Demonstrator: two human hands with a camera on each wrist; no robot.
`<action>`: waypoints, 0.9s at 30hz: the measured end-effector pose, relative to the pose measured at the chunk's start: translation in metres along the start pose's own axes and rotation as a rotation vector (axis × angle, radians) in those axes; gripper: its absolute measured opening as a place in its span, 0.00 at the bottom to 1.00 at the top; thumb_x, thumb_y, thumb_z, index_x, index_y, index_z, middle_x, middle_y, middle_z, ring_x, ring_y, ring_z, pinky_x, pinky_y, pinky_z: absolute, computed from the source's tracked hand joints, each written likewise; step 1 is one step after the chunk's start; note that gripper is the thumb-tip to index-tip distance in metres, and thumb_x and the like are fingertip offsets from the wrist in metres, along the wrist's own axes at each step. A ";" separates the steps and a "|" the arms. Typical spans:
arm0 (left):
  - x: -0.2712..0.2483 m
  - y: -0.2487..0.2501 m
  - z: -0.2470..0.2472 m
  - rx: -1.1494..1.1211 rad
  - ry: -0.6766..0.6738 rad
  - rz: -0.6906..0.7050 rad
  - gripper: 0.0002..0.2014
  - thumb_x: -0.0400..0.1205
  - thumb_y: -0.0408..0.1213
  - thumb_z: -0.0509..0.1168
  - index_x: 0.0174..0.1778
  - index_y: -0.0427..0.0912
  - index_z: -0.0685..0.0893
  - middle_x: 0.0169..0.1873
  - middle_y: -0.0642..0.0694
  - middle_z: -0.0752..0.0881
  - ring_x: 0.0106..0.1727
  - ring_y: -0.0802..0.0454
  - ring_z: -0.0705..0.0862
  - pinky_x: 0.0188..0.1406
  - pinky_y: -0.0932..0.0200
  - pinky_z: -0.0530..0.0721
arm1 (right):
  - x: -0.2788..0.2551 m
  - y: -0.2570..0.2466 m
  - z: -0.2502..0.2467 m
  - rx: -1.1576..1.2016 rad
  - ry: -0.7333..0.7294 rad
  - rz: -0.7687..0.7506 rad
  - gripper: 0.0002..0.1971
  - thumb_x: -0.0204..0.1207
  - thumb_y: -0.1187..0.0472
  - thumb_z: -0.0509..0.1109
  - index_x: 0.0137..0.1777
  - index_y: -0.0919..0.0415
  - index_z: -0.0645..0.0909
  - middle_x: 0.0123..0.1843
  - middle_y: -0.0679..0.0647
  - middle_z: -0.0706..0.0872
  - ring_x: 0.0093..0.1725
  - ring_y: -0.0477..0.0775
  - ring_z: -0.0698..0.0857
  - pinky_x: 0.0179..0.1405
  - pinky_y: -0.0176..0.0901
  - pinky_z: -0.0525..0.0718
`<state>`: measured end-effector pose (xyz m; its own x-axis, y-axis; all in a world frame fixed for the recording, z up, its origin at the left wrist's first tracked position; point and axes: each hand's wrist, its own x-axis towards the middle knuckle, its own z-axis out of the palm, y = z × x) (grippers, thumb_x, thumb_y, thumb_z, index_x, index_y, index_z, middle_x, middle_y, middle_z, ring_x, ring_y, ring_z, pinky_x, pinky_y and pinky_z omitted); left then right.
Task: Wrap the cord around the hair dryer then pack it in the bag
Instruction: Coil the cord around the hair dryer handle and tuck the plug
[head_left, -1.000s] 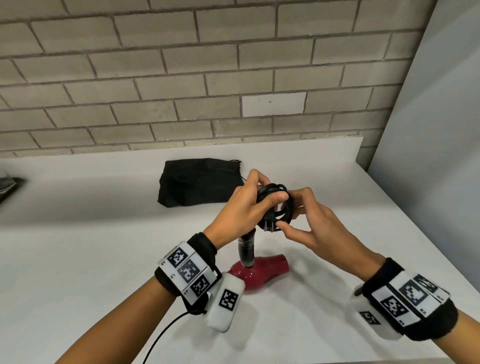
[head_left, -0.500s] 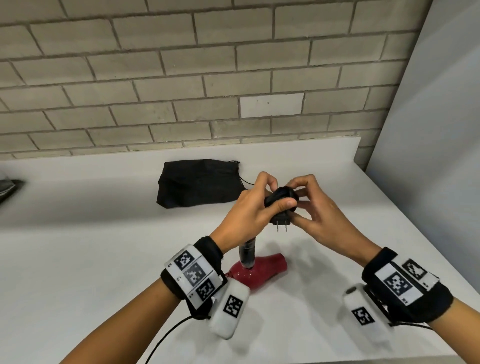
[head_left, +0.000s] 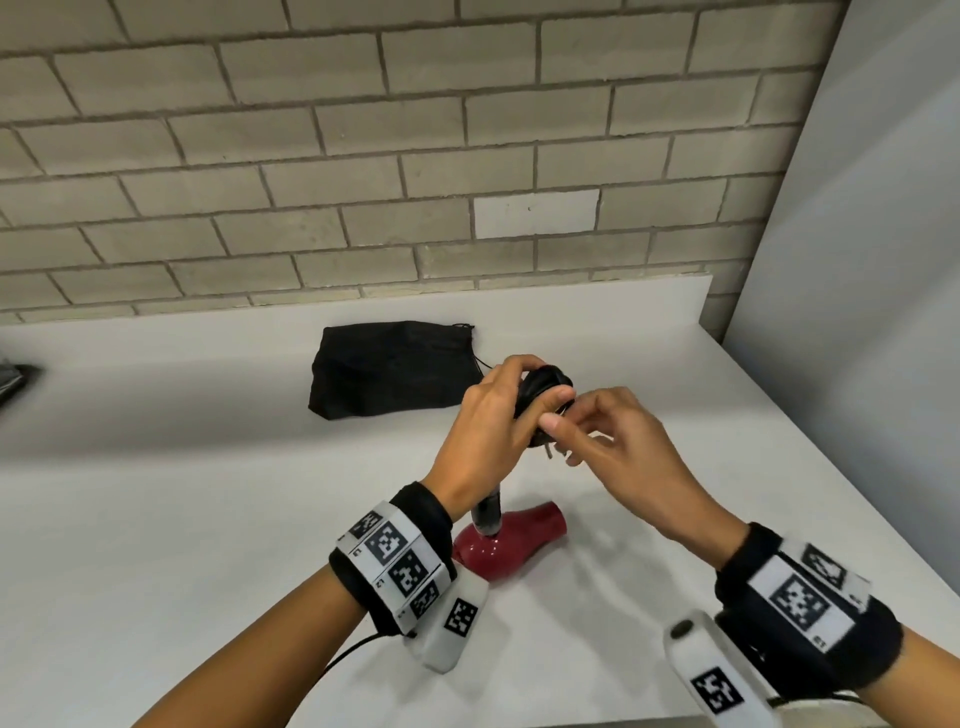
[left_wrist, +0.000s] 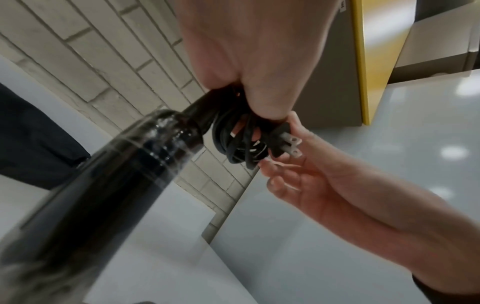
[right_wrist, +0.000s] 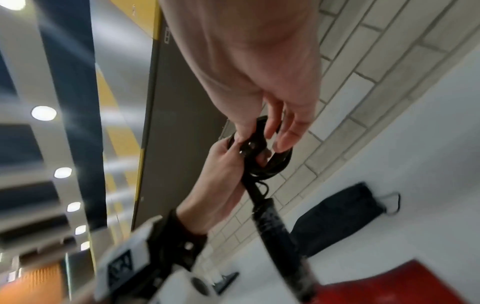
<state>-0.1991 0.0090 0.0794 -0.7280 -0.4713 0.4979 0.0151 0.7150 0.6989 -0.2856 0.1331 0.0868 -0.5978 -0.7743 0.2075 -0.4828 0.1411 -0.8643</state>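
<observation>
1. I see the hair dryer (head_left: 511, 540) standing nozzle-down on the white bench (head_left: 156, 519), mid-surface, with bare bench on all sides.
2. Left hand (head_left: 483, 436) grip is clenched round the coiled black cord (head_left: 545, 387) at the handle top.
3. Right hand (head_left: 618, 441) grip pinches the plug (left_wrist: 281, 139).
4. Soft black bag (head_left: 389, 371) lies flat near the brick wall.

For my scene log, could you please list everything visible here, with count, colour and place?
hair dryer: one, red body with black handle, standing on the counter, handle up.
cord: one, black, coiled at the handle's top.
plug: one, black with metal prongs, at the coil's edge.
bag: one, black, lying flat near the wall.
counter: one, white.
wall: one, grey brick.
left hand: grips the coil.
right hand: its fingers touch the plug.
</observation>
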 end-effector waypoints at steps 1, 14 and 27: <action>-0.001 0.000 -0.001 0.006 0.012 -0.002 0.17 0.81 0.50 0.65 0.59 0.44 0.78 0.48 0.45 0.86 0.45 0.54 0.86 0.46 0.59 0.85 | 0.001 0.002 0.001 -0.018 0.030 -0.042 0.10 0.73 0.49 0.72 0.42 0.55 0.82 0.56 0.53 0.77 0.44 0.41 0.86 0.42 0.31 0.85; -0.009 -0.015 -0.013 0.145 0.092 0.102 0.20 0.77 0.55 0.67 0.48 0.39 0.84 0.41 0.45 0.83 0.37 0.54 0.82 0.41 0.64 0.81 | -0.002 0.013 -0.017 0.163 -0.319 0.195 0.11 0.73 0.54 0.73 0.44 0.63 0.89 0.66 0.44 0.74 0.63 0.34 0.76 0.53 0.28 0.73; -0.014 0.003 0.008 0.256 -0.024 0.365 0.19 0.75 0.50 0.71 0.43 0.34 0.81 0.41 0.44 0.78 0.51 0.51 0.69 0.53 0.67 0.72 | -0.009 0.020 -0.021 0.551 -0.546 0.258 0.24 0.80 0.69 0.66 0.72 0.51 0.66 0.63 0.66 0.79 0.58 0.63 0.87 0.55 0.53 0.88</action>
<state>-0.1940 0.0219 0.0702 -0.7222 -0.1542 0.6743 0.1064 0.9385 0.3286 -0.3031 0.1561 0.0776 -0.1824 -0.9703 -0.1587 0.0961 0.1431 -0.9850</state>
